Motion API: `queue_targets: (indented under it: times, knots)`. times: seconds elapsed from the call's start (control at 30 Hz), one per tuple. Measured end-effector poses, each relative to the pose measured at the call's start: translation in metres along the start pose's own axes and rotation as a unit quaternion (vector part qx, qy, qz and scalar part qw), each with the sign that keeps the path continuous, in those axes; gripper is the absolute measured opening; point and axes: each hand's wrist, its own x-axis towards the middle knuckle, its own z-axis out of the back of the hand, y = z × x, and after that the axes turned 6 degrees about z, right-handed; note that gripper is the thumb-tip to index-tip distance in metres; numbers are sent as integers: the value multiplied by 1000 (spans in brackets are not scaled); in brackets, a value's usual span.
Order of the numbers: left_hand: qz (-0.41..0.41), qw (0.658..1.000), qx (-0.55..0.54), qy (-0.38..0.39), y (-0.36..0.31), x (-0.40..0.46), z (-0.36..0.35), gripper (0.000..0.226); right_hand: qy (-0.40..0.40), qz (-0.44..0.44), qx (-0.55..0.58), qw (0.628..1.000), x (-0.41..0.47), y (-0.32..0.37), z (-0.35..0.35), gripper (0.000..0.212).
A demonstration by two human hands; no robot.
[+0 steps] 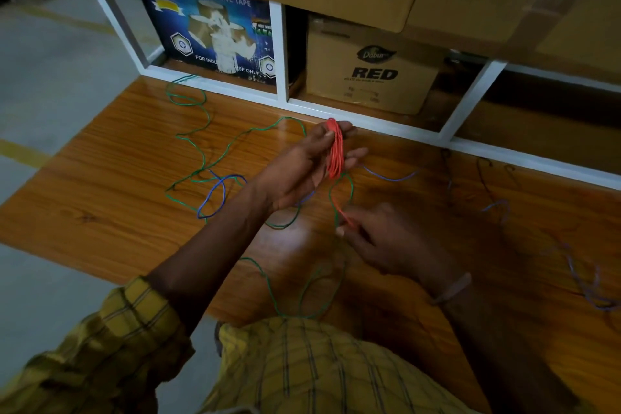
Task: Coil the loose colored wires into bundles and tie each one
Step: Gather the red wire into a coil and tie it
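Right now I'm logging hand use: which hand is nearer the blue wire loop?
Left. The left hand is raised just right of the blue wire loop; the right hand sits farther right, pinching the red wire.

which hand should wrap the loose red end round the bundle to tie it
Probably the right hand: it already pinches the loose tail of the red wire, while the left hand is busy holding the coil.

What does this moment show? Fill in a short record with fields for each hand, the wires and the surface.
left hand: holds the red wire coil upright
right hand: fingers pinch the coil's loose red end
green wire: loose on the board
blue wire: loose, crossing the green one
surface: wooden board
behind: cardboard boxes in a white frame
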Motion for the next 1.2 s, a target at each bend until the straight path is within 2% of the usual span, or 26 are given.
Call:
queue_targets:
  times: [0.07, 0.13, 0.3, 0.4, 0.53, 0.67, 0.8, 0.9, 1.0, 1.1, 1.2]
  knots:
    - [-22, 991, 112, -65, 6, 5, 6, 27, 19, 17, 20, 999, -3, 3, 11, 36]
    - [-16, 982, 163, -90, 9, 7, 14, 26, 14, 25, 76, 997, -7, 7, 30, 28]
    - [33, 961, 271, -53, 14, -6, 19, 32, -28, -8, 187, 982, -10, -2, 93, 13]
    - [51, 962, 269, -5, 16, -16, 14, 35, -104, 5, 161, 981, 0, -13, 118, 16]
    - [69, 968, 236, 43, 16, -28, -1, 38, -221, -29, 167, 961, 31, -42, 114, 16]
    - [79, 981, 145, 101, 13, -31, -8, 46, -253, -62, 159, 952, 60, -72, 85, 20]
    - [90, 981, 65, 158, 5, -33, -7, 45, -229, -117, 208, 944, 62, -80, 52, 21]
    - [92, 979, -4, 181, -1, -34, -7, 47, -185, -149, 284, 929, 51, -66, 33, 9]
    - [69, 976, -80, 189, -9, -31, -6, 47, -141, -199, 298, 923, 42, -57, 10, 18]
    - [37, 975, -132, 175, -17, -24, -3, 44, -68, -165, 276, 945, 30, -53, -7, 31]
    - [9, 979, -173, 105, -17, -12, 1, 38, 36, -105, 223, 968, 14, -36, -6, 34]
